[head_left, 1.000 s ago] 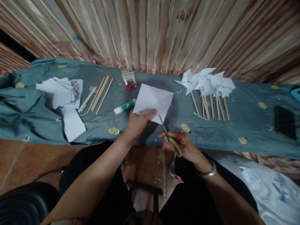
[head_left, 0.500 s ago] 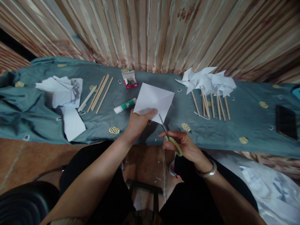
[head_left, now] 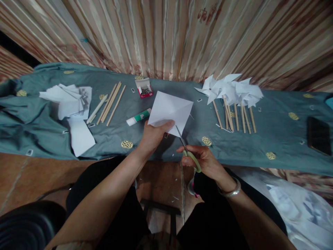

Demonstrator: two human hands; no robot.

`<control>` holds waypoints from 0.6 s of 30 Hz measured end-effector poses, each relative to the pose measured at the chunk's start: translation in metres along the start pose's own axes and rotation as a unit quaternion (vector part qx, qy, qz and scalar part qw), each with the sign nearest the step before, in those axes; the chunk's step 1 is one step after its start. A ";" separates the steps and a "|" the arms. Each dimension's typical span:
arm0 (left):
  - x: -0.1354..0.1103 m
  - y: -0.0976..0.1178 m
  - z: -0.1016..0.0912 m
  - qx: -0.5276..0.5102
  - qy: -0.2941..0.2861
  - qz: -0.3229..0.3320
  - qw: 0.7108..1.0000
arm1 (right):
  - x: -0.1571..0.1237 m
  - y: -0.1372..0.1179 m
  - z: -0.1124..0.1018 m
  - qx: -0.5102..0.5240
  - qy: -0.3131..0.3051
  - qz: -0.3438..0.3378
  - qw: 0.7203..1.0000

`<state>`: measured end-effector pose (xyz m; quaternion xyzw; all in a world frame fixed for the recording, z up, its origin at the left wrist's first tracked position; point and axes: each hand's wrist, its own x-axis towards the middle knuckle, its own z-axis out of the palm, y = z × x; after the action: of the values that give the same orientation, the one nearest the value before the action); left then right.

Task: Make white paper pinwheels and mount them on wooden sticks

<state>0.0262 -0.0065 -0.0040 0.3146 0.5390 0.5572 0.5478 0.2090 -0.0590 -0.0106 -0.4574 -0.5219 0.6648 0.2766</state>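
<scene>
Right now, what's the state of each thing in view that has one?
paper sheet: creased, pinched in left hand, held up.
scissors: gripped in right hand, tips at the sheet's near corner.
small box: open.
glue stick: lying flat.
pinwheels: assembled, lying in a row.
phone: screen dark.

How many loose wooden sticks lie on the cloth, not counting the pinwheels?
4 wooden sticks, it seems, side by side left of the glue stick: three bunched tightly, one slightly apart at right. Overlap may hide another.
</scene>
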 end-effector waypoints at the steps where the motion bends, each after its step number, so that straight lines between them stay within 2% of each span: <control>1: 0.000 0.000 0.000 -0.001 -0.001 0.001 1.000 | 0.000 0.000 0.000 0.003 0.003 0.001 1.000; 14: 0.000 0.000 0.000 -0.012 0.001 0.001 1.000 | 0.000 -0.004 0.002 0.013 0.013 0.015 1.000; 18: -0.001 0.003 0.000 -0.013 -0.024 0.002 1.000 | 0.000 -0.004 0.000 0.011 0.014 0.014 1.000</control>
<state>0.0253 -0.0071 -0.0009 0.3216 0.5179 0.5572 0.5638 0.2090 -0.0574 -0.0070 -0.4710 -0.5043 0.6679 0.2790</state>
